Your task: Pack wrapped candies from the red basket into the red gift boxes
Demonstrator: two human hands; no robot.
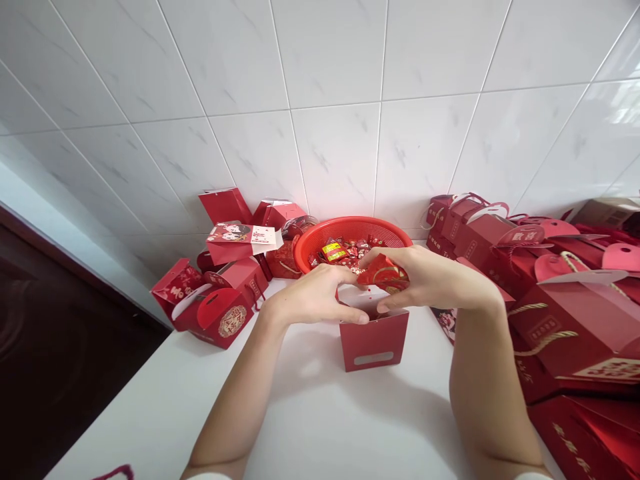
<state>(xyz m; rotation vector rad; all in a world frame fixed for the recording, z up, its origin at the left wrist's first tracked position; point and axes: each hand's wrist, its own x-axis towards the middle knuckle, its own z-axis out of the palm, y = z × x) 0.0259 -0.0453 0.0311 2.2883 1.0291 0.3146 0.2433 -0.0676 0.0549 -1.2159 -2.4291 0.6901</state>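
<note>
An upright red box (pixel 375 341) with an open top and a pale slot on its front stands on the white table. My left hand (pixel 325 293) is at the box's left side, thumb over the front rim and fingers at the opening. Above the opening, my right hand (pixel 425 277) curves around a red packet with gold lines (pixel 385 272), its thumb near the rim. Just behind the box sits a red plastic basket (pixel 363 225) with wrapped sweets (pixel 334 251) in it. The inside of the box is mostly hidden.
Several red gift boxes (pixel 220 313) lie in a heap at the left. Many more boxes (pixel 565 320) with rope handles are piled along the right side. The white table (pixel 320 427) meets a tiled wall (pixel 335 153) behind; a dark brown surface (pixel 60 333) is at the far left.
</note>
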